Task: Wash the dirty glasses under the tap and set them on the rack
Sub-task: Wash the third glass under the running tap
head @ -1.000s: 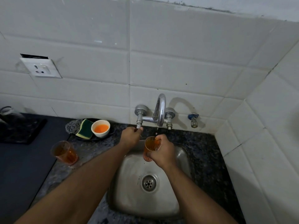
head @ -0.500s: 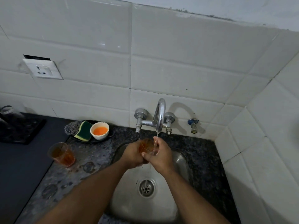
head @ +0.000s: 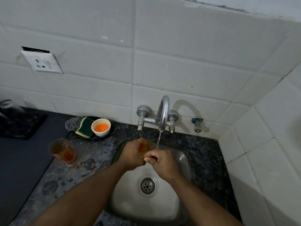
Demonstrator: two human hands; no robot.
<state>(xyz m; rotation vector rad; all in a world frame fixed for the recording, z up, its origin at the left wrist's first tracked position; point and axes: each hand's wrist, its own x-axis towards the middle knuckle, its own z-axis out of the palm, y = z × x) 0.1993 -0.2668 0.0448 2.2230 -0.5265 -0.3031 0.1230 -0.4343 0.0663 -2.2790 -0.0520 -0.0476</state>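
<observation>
A small amber-stained glass (head: 145,147) is held over the steel sink (head: 182,162), just left of the water stream falling from the chrome tap (head: 163,115). My left hand (head: 132,154) wraps around its left side. My right hand (head: 161,162) grips its lower edge with fingers curled, right below the stream. Most of the glass is hidden by both hands. A second glass (head: 62,151) with orange-brown liquid stands upright on the speckled counter to the left of the sink.
A dark plate (head: 96,136) behind the counter glass holds a steel scrubber, a green-yellow sponge (head: 84,129) and a white bowl (head: 101,127) of orange liquid. A small blue-handled valve (head: 197,123) sticks out right of the tap. A dark mat lies far left.
My left hand left the tap handle and came down onto the glass. Water now runs from the spout. The glass sank a little lower between both hands.
</observation>
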